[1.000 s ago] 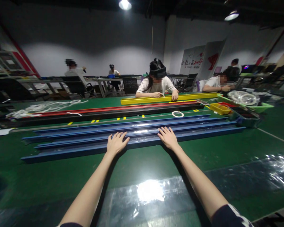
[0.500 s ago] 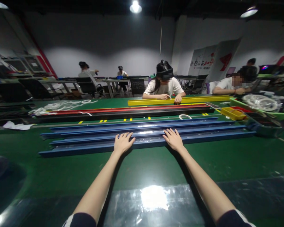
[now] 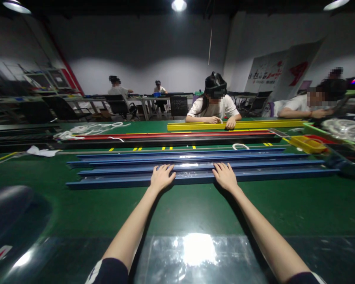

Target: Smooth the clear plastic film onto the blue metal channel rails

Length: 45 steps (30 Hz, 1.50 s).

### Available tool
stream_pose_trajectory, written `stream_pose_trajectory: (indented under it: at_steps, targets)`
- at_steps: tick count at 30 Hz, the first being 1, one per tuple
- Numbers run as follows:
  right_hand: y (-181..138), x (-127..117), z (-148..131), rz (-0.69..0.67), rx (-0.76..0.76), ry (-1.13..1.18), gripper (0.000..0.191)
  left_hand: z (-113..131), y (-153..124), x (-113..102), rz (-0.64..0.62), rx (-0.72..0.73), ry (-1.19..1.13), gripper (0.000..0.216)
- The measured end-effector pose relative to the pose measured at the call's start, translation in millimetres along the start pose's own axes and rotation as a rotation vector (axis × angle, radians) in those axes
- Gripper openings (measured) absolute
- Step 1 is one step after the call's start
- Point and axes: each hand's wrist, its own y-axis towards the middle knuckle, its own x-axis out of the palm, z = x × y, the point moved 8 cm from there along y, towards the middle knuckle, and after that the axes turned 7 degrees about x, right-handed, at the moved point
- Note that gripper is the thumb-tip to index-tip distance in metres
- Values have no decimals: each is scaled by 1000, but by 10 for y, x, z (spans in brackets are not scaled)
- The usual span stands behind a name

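Both my arms reach forward over a green table [image 3: 195, 205]. My left hand [image 3: 162, 177] lies flat, fingers stretched out, on the nearest of several long blue rails [image 3: 269, 173]. My right hand [image 3: 225, 176] rests the same way on that rail, a little to the right, fingers spread. Neither hand holds anything. More blue rails [image 3: 130, 159] lie parallel just behind.
Beyond the blue rails lie a black and red rail [image 3: 165, 138] and a yellow rail [image 3: 254, 125], where a person in white [image 3: 213, 106] works. A white ring [image 3: 240, 146] sits mid-table. Yellow tray [image 3: 309, 144] and green bin [image 3: 316, 128] at right; white cord [image 3: 85, 130] at left.
The view has panned left, so the rails sit further right in the picture. My hands stay flat on the nearest blue rail.
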Motion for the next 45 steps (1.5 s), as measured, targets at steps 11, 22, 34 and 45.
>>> stream_pose_trajectory:
  at_steps: [11,22,34,45]
  targets:
    - [1,-11,-65,9,9,-2,50,-62,16,13,-9,-3,-36,44]
    - [-11,-67,-120,46,0,-3,54,-85,6,1,-24,-20,-50,44]
    - [121,-54,-56,-68,13,103,49,-159,64,106,-197,-1,-78,56]
    - [898,114,-281,-119,-47,143,49,-416,710,65,-116,7,-26,52]
